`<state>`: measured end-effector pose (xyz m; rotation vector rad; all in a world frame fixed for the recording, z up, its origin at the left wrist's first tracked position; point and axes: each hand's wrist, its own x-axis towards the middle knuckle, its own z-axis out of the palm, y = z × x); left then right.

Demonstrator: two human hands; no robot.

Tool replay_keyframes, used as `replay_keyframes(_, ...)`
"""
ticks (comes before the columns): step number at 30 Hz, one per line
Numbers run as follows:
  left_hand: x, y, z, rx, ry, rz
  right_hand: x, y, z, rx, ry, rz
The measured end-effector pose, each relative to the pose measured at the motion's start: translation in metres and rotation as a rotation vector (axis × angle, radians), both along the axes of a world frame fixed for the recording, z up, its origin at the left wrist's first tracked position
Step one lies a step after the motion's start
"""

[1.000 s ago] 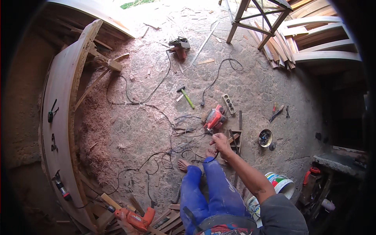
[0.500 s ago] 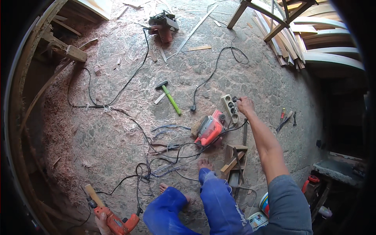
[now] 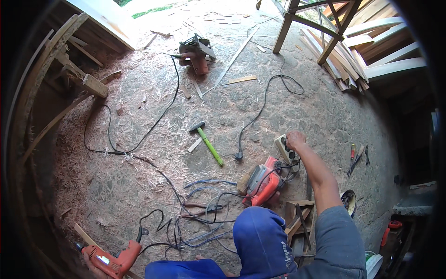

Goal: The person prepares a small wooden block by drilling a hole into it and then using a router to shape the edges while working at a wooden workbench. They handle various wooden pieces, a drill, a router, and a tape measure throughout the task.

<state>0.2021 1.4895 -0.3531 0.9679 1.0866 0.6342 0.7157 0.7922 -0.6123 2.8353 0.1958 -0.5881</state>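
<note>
At the lower left, my left hand point(image 3: 96, 270) is wrapped round the body of an orange power drill point(image 3: 110, 261), whose bit end points up and left. My right arm reaches forward, and my right hand point(image 3: 296, 139) is closed over the far end of a cream power strip point(image 3: 282, 144). A dark plug at its fingertips is mostly covered by the fingers. Just below the strip lies a red electric planer point(image 3: 263, 184) with a black cord. A loose black plug point(image 3: 239, 156) rests on the floor to the strip's left.
A green-handled hammer point(image 3: 210, 147), pliers point(image 3: 204, 208) and tangled cords lie amid shavings. A circular saw point(image 3: 197, 56) stands farther off. Near my knee is a wooden toolbox point(image 3: 297, 221). Screwdrivers point(image 3: 353, 152) lie right; a wooden stand point(image 3: 320, 28) and stacked boards point(image 3: 346, 69) are at the far right.
My view has tilted up, so the floor things sit lower. My right hand has shifted from beside the power strip onto its far end. The drill has turned more sideways in my left hand.
</note>
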Motion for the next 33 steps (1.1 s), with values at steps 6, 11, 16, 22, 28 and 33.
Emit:
replay_keyframes(6,0.03,-0.023,0.006,0.129,0.059,0.047,-0.008,0.012,0.014,-0.015,0.06,0.059)
replay_keyframes(11,0.042,-0.047,0.016,0.152,0.013,-0.003,-0.009,0.02,-0.006,0.013,0.016,0.063)
replay_keyframes(16,0.047,-0.041,-0.012,0.13,-0.16,-0.02,0.003,0.034,-0.02,-0.112,0.006,0.155)
replay_keyframes(22,0.087,-0.072,0.051,0.141,-0.156,-0.131,-0.115,0.24,0.177,0.917,-0.255,0.524)
replay_keyframes(28,0.094,-0.101,0.167,0.06,-0.167,-0.198,-0.296,0.399,0.377,1.11,0.138,1.147)
replay_keyframes(33,0.076,-0.104,0.288,-0.018,-0.235,-0.252,-0.332,0.438,0.456,1.239,0.253,1.081)
